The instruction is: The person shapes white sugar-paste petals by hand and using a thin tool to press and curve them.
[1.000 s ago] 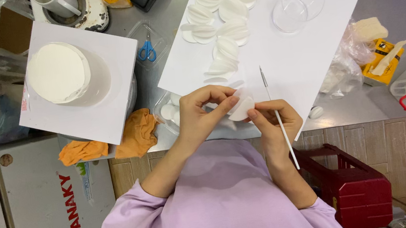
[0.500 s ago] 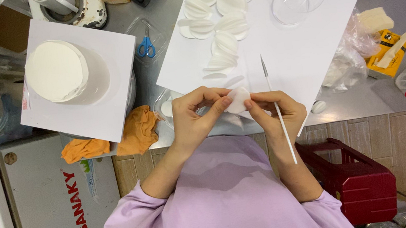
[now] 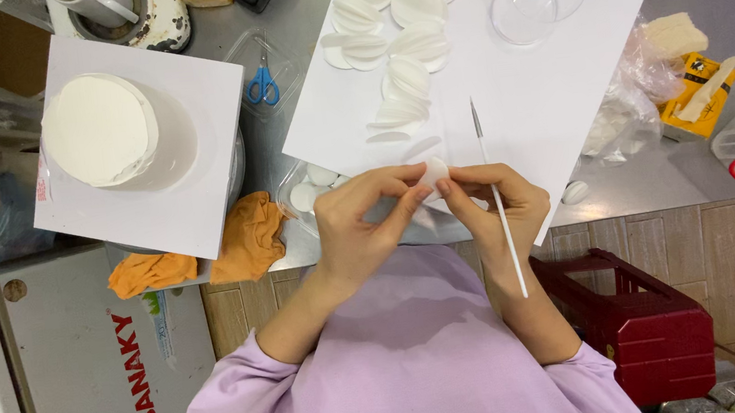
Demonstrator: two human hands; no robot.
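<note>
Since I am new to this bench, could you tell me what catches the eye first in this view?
At the middle, the left hand and the right hand pinch a small white disc between their fingertips, and the right hand also holds a thin white stick. Behind them, a row of white petal shapes lies on a large white sheet. At the left, a round white cake stands on a square white board.

We wear a loose lilac top with long sleeves, the soft cloth smooth across our front and gathered in folds near the elbows. The sleeves are pushed up, leaving our forearms bare. Our left hand point(image 3: 360, 225) and right hand point(image 3: 499, 206) carry no gloves, rings or watch.
</note>
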